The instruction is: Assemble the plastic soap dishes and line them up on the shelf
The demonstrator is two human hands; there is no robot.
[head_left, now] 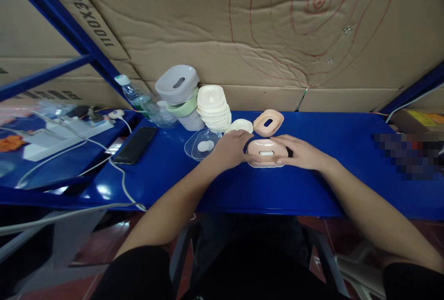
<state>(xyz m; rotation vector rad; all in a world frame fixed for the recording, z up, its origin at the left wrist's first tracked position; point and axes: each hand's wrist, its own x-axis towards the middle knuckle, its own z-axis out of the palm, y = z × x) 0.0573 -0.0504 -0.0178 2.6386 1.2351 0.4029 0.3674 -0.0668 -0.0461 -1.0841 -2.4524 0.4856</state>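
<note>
A peach plastic piece [265, 145] with rounded corners and a short slot lies between my two hands over the blue table. White shows through its slot, and a pale rim sticks out beneath it. My left hand [236, 148] grips its left end, thumb along the front. At the right end, my right hand [301, 152] holds it with the thumb in front and fingers over the back corner. Just behind sits another slotted peach piece [274, 128]. A cream piece [242, 126] lies behind my left hand, partly covered by it.
Stacked cream pieces [212, 101] stand beside a pile of grey and green containers [177, 88]. Left of my hands lies a clear lid [192, 147] with white discs. Farther left are plastic bottles [142, 103], a black phone [136, 145], cables and a power strip [69, 135]. Cardboard [194, 22] walls the back.
</note>
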